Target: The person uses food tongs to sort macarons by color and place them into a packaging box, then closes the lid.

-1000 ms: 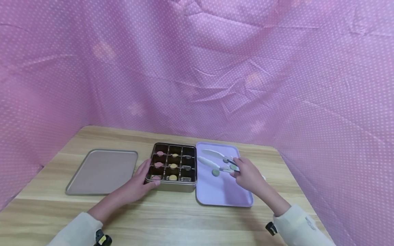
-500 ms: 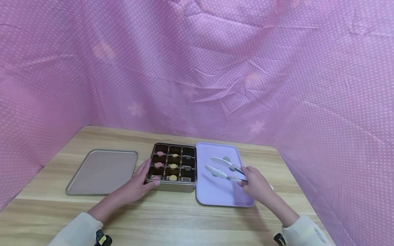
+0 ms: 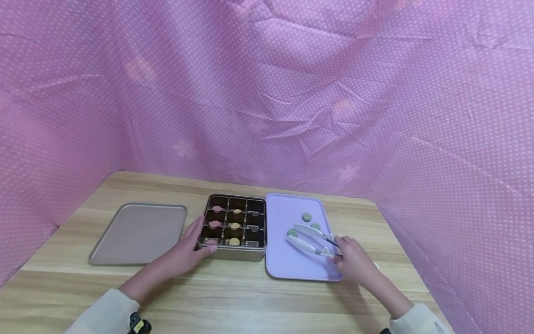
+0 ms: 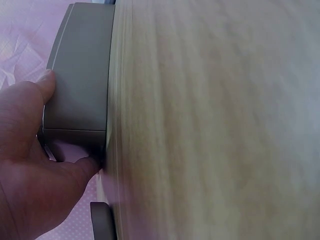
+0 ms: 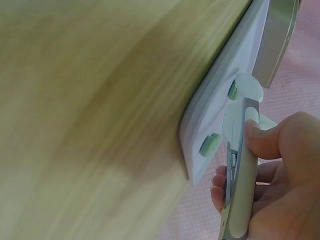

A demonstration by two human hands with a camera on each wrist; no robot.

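My right hand (image 3: 352,262) grips a pair of white tongs (image 3: 310,240) (image 5: 239,165) over the near right of a lilac tray (image 3: 292,264); the tong tips are apart and empty. Three green macarons lie on the tray: one far (image 3: 307,217), one by the upper tong arm (image 3: 315,226), one by the tips (image 3: 291,232). My left hand (image 3: 187,248) (image 4: 30,165) holds the near left corner of a metal tin (image 3: 235,253) (image 4: 80,85), thumb on its front wall. The tin has nine cells with pink (image 3: 215,223) and yellow macarons (image 3: 235,241).
The tin's flat lid (image 3: 139,232) lies on the wooden table (image 3: 233,297) left of the tin. Pink dotted cloth (image 3: 267,93) walls the table at the back and both sides.
My right hand has drawn the tongs back toward me and to the right, away from the macarons, which now lie uncovered on the tray. The left hand has stayed on the tin.
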